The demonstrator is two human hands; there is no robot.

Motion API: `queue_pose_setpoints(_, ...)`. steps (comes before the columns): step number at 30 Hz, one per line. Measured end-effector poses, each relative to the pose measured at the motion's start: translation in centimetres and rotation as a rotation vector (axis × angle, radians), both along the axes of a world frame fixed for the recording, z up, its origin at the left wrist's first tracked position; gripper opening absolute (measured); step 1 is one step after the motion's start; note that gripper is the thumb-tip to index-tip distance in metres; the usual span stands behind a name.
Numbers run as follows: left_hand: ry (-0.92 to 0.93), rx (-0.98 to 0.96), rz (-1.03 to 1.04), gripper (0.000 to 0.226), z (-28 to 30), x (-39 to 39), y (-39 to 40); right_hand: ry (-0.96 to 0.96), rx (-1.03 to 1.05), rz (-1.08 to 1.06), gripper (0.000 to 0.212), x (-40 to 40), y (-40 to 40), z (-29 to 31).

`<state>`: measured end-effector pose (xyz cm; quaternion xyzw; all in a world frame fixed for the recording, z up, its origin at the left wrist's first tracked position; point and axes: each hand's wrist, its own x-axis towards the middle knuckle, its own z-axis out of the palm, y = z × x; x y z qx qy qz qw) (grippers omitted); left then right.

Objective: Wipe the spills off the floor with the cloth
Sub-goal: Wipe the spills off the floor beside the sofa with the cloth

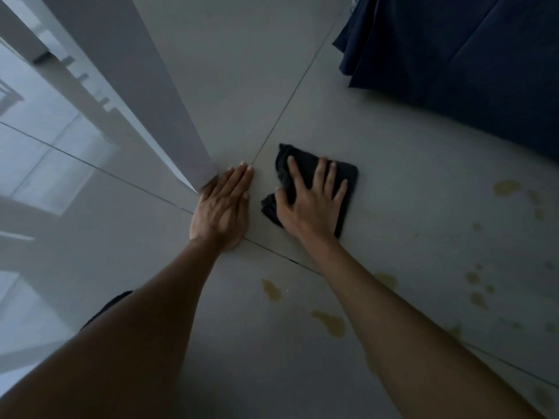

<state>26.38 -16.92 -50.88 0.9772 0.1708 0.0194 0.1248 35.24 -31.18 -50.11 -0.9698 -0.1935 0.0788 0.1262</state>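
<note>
Underneath the right hand (308,204), a dark, rumpled cloth (317,176) lies flat.

At frame centre, the right hand (308,204) presses flat, fingers spread, on a crumpled black cloth (314,176) lying on the pale grey tiled floor (408,152). The left hand (222,207) lies flat just beside it. Yellowish-brown liquid spills (331,323) dot the lower right. Dark blue fabric (472,52) fills the upper right.

I see open tiled floor (408,176) to the right and near side of my hands. A grey wall corner (169,116) blocks the left, touching my left hand (220,207), and dark blue fabric (469,62) closes the far right.
</note>
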Motion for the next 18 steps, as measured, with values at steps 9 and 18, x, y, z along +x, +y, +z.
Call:
queue_pose_setpoints(9, -0.074, 0.039, -0.014, 0.050, -0.5, -0.2, 0.1, -0.074, -0.055, 0.144, 0.063, -1.0, -14.5, 0.0)
queue_pose_setpoints(18, -0.102, 0.064, -0.031, 0.051, -0.7, 0.0, -0.1, 0.047, -0.084, -0.156, 0.066, -2.8, -6.8, 0.1)
